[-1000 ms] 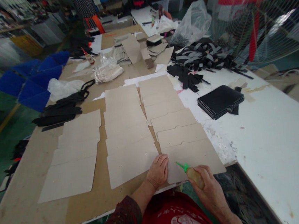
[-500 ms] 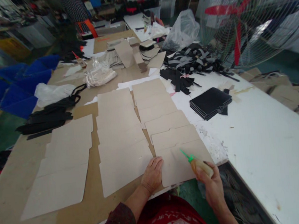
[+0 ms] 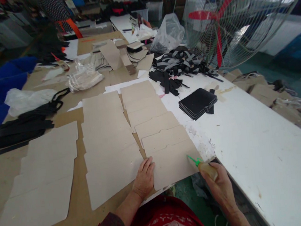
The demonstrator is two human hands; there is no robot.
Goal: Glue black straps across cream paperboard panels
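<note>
My left hand (image 3: pixel 145 176) lies flat, fingers stretched out, on the near left edge of the nearest tan card sheet (image 3: pixel 173 163). My right hand (image 3: pixel 218 184) is wrapped round a small glue bottle (image 3: pixel 206 168) with a green nozzle (image 3: pixel 193 160). The nozzle tip sits at the right edge of that same sheet. The sheet is the front one of a right-hand column of overlapping card sheets (image 3: pixel 147 109). A middle column (image 3: pixel 107 138) and a left column (image 3: pixel 47 167) lie beside it on a brown board (image 3: pixel 82 210).
A stack of black panels (image 3: pixel 197 103) rests on the white table (image 3: pixel 261 145). Black strips (image 3: pixel 25 124) lie at left, black scraps (image 3: pixel 178 65) and a plastic bag (image 3: pixel 168 34) at the back. A red-bladed fan (image 3: pixel 226 18) stands at right. Another person (image 3: pixel 54 12) is at the far end.
The view has swung right, so everything shifted left in frame. My right hand carried the glue bottle from the sheet's lower middle out to its right edge. The left hand stayed pressing the sheet.
</note>
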